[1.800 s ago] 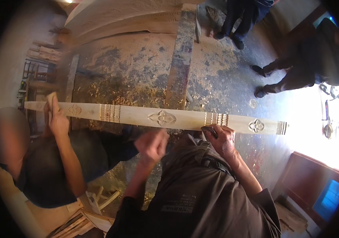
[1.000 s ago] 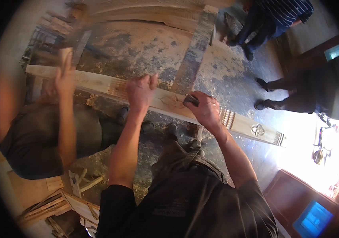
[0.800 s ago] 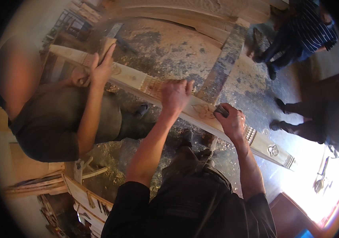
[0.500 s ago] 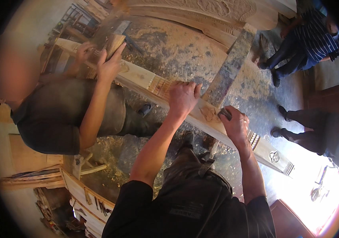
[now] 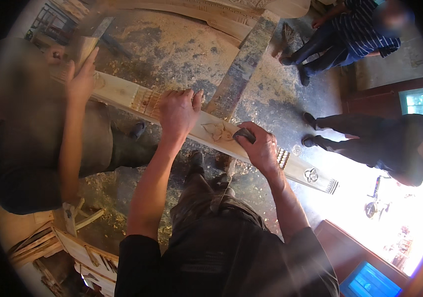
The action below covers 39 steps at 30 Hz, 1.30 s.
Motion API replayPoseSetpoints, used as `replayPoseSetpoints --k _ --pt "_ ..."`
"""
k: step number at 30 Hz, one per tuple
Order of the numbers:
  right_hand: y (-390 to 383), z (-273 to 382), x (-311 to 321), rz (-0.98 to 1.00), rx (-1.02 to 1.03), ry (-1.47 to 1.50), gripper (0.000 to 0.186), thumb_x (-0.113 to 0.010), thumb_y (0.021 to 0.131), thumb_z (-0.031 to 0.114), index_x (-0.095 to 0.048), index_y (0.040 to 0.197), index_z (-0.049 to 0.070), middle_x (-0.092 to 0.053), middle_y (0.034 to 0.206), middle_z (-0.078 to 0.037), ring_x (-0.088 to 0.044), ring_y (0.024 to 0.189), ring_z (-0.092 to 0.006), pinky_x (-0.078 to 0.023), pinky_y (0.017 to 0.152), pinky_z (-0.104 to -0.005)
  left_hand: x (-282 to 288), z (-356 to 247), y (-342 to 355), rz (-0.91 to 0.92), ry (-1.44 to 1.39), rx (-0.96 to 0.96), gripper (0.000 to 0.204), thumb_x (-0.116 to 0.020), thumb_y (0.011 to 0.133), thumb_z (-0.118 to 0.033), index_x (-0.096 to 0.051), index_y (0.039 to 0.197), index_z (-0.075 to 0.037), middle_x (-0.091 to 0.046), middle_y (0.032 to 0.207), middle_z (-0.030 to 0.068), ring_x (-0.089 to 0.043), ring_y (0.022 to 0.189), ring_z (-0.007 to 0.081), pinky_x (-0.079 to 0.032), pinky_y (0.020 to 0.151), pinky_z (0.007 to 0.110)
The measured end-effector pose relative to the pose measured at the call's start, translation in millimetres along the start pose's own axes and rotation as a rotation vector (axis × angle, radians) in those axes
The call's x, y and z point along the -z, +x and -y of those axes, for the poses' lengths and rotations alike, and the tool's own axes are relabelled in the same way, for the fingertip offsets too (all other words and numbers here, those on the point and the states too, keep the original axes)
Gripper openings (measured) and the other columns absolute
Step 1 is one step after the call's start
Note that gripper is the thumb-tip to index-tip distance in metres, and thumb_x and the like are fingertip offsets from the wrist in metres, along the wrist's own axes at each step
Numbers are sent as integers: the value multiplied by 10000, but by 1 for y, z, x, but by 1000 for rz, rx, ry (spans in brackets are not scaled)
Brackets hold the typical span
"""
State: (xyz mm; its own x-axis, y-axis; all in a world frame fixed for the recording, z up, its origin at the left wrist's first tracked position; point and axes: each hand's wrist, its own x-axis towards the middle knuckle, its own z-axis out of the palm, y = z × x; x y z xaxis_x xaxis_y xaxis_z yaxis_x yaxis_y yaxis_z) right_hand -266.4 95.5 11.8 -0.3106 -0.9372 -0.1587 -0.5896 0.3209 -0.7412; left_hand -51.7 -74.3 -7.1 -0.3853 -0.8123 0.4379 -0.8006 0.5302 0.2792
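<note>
The concrete floor (image 5: 182, 54) is the biggest surface, grey, rough and strewn with pale wood shavings from ten to one o'clock. Across it, a long carved wooden board (image 5: 122, 94) of light, smooth timber runs slantwise from ten o'clock down to four o'clock, with fluted bands and flower-like relief cut into its top face. A weathered grey plank (image 5: 238, 69), flat and mottled, lies on the floor from the board's middle up toward twelve o'clock.

At nine o'clock a co-worker in a dark shirt bends over; their hand (image 5: 80, 79) presses on the board's upper end. At two and three o'clock two more people in dark trousers stand on the floor.

The left hand (image 5: 178, 111) lies on the board at the centre, fingers curled over its far edge, gripping it beside a fluted band. The right hand (image 5: 261, 148), just toward four o'clock, is closed around a small dark tool (image 5: 245, 134) whose shape is hard to make out, held against the board next to a leaf carving (image 5: 219, 131).
</note>
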Motion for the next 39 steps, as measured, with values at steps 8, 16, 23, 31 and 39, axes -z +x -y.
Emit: replayPoseSetpoints --k 8,16,23,31,39 --pt "20 24 -13 -58 169 -141 262 -858 952 242 -796 1182 131 -826 1138 -98 -808 1029 -357 -632 898 -471 -5 7 -4 -5 -23 1 358 -804 1048 -278 -697 789 -56 -640 689 169 -680 742 405 -542 683 554" --pt "20 23 -5 -27 167 -152 294 -882 950 254 -793 1193 114 -826 1067 -140 -818 991 -364 -634 863 -452 -3 0 -1 0 13 -10 375 -803 1044 -322 -731 793 -52 -715 726 172 -722 749 387 -578 728 521" --pt "16 10 -6 -70 179 -129 288 -909 906 187 -802 1160 103 -828 1131 -111 -819 996 -350 -648 881 -431 -5 3 -1 7 1 0 390 -794 1057 -332 -730 798 -48 -689 712 176 -719 754 381 -575 744 520" --pt "25 35 6 103 87 -284 292 -901 901 172 -811 1167 90 -818 1224 -81 -809 1052 -339 -645 921 -429 -8 8 -5 0 26 4 386 -788 1059 -340 -733 805 -54 -706 738 173 -717 757 395 -575 748 523" --pt "31 33 1 79 133 -245 354 -912 904 220 -817 1219 90 -832 1271 -124 -821 1107 -345 -646 975 -419 -7 6 -6 20 27 35 393 -802 1044 -350 -725 782 -68 -706 732 169 -726 771 399 -569 713 525"
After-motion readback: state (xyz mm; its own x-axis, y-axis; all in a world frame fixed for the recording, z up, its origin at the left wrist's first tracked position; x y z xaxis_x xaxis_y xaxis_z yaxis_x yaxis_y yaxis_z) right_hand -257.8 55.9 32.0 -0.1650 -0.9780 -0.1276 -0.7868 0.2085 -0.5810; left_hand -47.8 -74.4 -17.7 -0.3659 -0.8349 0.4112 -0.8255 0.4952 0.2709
